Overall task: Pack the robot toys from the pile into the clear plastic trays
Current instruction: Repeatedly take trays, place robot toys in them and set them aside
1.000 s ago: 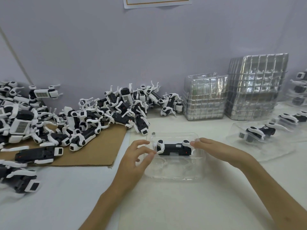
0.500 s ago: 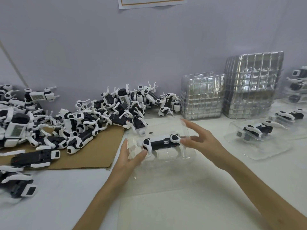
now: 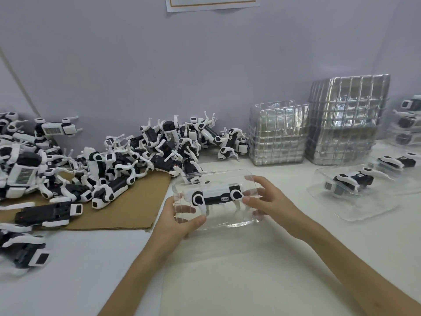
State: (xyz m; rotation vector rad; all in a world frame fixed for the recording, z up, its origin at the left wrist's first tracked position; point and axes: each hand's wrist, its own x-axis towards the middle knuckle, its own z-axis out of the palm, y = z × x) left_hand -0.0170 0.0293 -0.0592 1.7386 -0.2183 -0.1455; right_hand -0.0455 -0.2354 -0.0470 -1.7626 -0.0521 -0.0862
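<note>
i'm holding a clear tray (image 3: 227, 222) tilted above the surface (image 3: 227, 270), a robot toy (image 3: 216, 196) sitting inside it. my left hand (image 3: 180, 217) is gripping its left end, my right hand (image 3: 268, 201) clasping the right end, fingers spread

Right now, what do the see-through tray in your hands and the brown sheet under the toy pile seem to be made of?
The tray looks like thin, glossy clear plastic: fingers and the toy show through it, and its edges catch glare. The brown sheet looks like matte cardboard, flat with a cut edge, though I can't be certain.
</note>
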